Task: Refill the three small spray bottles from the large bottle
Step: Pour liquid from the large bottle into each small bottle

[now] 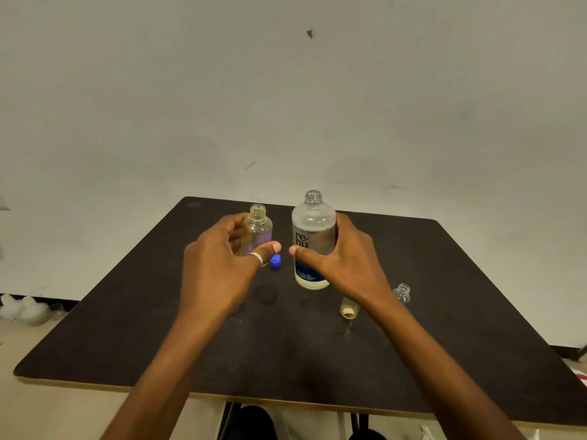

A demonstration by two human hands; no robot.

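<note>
gripping the large bottle (313,236), the right hand (346,262) has its fingers wrapped round the label; the bottle is upright on the worktop (127,328), uncapped. left of the large bottle, the left hand (222,265) curls its fingers round an open small bottle (260,227). a blue cap (275,261) lies just left of the large bottle's base. right of the large bottle and nearer sit a yellowish bottle (348,309), partly hidden by the wrist, and a clear bottle (402,293).
</note>
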